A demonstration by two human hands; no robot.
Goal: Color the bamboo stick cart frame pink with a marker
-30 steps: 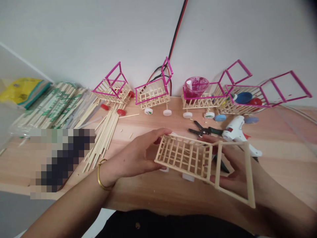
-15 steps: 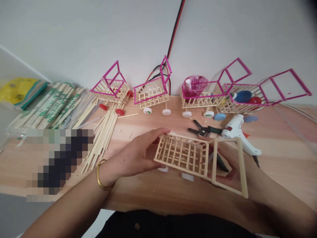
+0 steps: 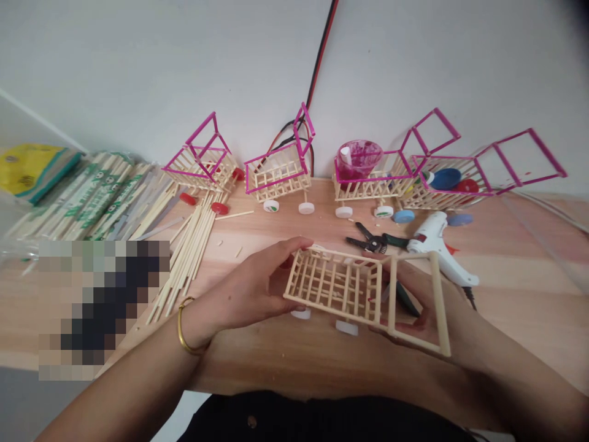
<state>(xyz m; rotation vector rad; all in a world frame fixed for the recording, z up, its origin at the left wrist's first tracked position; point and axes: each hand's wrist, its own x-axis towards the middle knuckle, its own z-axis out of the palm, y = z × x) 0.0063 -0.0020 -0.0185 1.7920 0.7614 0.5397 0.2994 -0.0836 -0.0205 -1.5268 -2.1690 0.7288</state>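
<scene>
Holding the bare stick cart [image 3: 338,281] now, near side, centre, in curled fingers of left hand [image 3: 248,285] at its left end and right hand [image 3: 424,293] by its handle [image 3: 440,304], risking a snap from too hard a squeeze.

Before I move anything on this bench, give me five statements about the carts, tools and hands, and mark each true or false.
1. The left hand holds the plain wooden cart at the end away from its handle. True.
2. The right hand is holding the glue gun. False: it is at the plain cart's handle end, and the glue gun lies on the table.
3. Four pink-trimmed carts stand near the wall. True.
4. The leftmost pink-trimmed cart has blue wheels. False: its visible wheels are red.
5. The gold bracelet is on the right wrist. False: it is on the left.
</scene>
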